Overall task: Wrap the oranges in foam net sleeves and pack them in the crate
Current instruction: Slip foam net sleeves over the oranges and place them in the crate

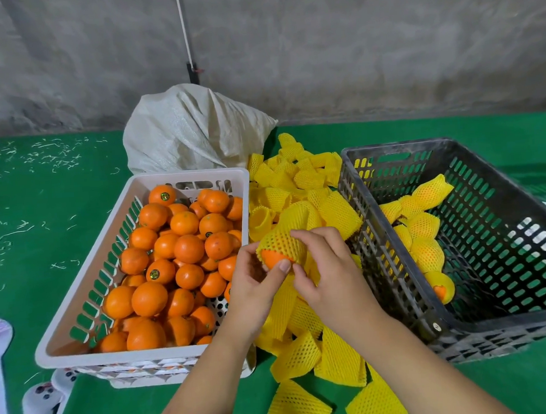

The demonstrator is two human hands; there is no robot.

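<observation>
We are observing both hands holding one orange [273,258] above the heap of loose yellow foam sleeves [318,348] between the two crates: the left hand [254,291] is gripping the fruit from below with its thumb pressed on the exposed peel, while the right hand [328,267] is pinching the edge of the foam net sleeve [282,242] that is covering the orange's upper part. We are noting unwrapped oranges [172,261] filling the white crate [80,321] at left. Several sleeved oranges [423,229] are lying against the near-left wall of the black crate [504,192] at right.
</observation>
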